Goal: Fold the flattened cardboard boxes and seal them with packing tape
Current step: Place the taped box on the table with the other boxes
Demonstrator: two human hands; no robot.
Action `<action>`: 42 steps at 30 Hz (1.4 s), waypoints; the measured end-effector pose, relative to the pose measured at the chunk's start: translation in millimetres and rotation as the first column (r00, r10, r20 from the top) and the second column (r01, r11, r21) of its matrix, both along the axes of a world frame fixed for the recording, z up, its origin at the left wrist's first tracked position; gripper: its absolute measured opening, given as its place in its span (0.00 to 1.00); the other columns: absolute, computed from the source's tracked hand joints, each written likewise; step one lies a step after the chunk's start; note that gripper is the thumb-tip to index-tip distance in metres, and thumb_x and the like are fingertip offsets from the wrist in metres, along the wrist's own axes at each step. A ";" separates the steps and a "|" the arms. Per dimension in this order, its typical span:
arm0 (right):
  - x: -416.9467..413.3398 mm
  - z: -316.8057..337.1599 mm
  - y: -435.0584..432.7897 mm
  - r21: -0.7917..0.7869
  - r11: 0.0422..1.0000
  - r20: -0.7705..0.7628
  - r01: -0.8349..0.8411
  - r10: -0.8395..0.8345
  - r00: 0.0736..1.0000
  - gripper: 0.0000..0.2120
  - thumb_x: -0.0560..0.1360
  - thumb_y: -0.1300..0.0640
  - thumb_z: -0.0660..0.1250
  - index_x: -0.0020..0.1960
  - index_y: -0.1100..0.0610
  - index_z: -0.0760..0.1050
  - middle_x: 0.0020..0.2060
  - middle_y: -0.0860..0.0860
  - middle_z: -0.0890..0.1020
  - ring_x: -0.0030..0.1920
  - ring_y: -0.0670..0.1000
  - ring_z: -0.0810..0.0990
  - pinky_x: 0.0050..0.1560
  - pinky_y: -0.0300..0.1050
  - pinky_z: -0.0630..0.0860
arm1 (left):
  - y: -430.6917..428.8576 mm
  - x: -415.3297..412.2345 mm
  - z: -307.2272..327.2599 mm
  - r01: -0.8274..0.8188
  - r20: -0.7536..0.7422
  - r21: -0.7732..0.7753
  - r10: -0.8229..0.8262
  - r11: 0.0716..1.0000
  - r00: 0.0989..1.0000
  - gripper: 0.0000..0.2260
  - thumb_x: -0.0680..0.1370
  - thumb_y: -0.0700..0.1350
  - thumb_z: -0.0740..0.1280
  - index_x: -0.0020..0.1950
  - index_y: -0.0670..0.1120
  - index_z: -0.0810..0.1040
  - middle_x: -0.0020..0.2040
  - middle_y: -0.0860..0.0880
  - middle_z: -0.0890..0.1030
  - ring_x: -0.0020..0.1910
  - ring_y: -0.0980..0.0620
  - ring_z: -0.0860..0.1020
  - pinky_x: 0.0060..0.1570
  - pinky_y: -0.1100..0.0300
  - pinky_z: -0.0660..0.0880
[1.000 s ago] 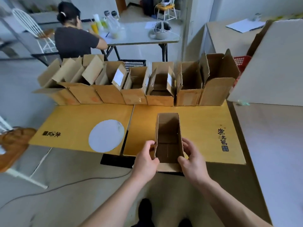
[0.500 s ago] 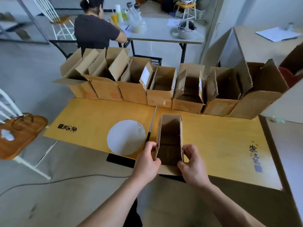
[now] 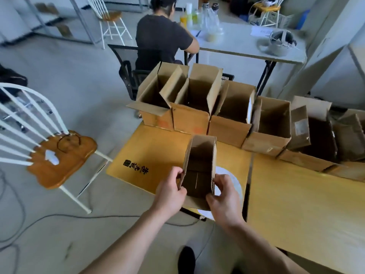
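A small brown cardboard box (image 3: 199, 161) stands open-topped over the near edge of the yellow table (image 3: 158, 155). My left hand (image 3: 170, 191) grips its left wall near the front corner. My right hand (image 3: 224, 196) grips its right wall, fingers curled over the edge. The inside bottom flaps meet at a seam. No tape is in view. A row of several erected open boxes (image 3: 189, 107) lines the far side of the table.
A white disc (image 3: 231, 180) lies on the table under the box. A white chair with a wooden seat (image 3: 63, 155) stands at left. A seated person (image 3: 162, 40) works at a grey table (image 3: 246, 46) behind. A cable (image 3: 59, 216) runs across the floor.
The view has swung left, so the box and my hands now sit over the left table panel and the white disc. Both hands keep their hold on the box walls.
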State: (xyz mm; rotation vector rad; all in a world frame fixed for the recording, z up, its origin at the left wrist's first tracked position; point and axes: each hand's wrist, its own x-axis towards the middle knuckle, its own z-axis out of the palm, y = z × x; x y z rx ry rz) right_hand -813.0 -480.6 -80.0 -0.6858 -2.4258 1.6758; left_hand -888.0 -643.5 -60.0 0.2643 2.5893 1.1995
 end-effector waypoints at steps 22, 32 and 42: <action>-145.4 -10.6 -82.4 -0.029 0.971 0.039 -0.236 0.237 0.971 0.21 0.70 0.63 0.66 0.52 0.40 0.66 0.48 0.34 0.79 0.40 0.52 0.82 0.40 0.53 0.80 | -94.9 -115.9 -7.6 -0.184 0.009 -0.089 0.185 0.979 0.983 0.22 0.75 0.34 0.67 0.60 0.58 0.68 0.46 0.63 0.73 0.40 0.64 0.75 0.35 0.76 0.70; -178.6 -26.5 -165.6 -0.036 0.999 0.112 -0.040 0.043 0.993 0.35 0.73 0.68 0.68 0.54 0.26 0.65 0.51 0.27 0.75 0.50 0.46 0.83 0.45 0.37 0.82 | -162.3 -200.9 -30.1 0.021 0.056 -0.142 -0.014 0.990 0.998 0.24 0.77 0.35 0.66 0.65 0.57 0.65 0.56 0.55 0.72 0.49 0.54 0.77 0.47 0.63 0.77; -188.9 -17.9 -185.9 0.106 0.993 0.149 0.060 -0.075 0.986 0.23 0.72 0.62 0.69 0.54 0.39 0.63 0.49 0.43 0.78 0.43 0.50 0.81 0.45 0.53 0.81 | -164.0 -215.8 -19.9 0.213 -0.007 -0.191 -0.218 0.958 0.976 0.27 0.76 0.42 0.69 0.68 0.57 0.59 0.54 0.50 0.78 0.41 0.54 0.78 0.34 0.66 0.74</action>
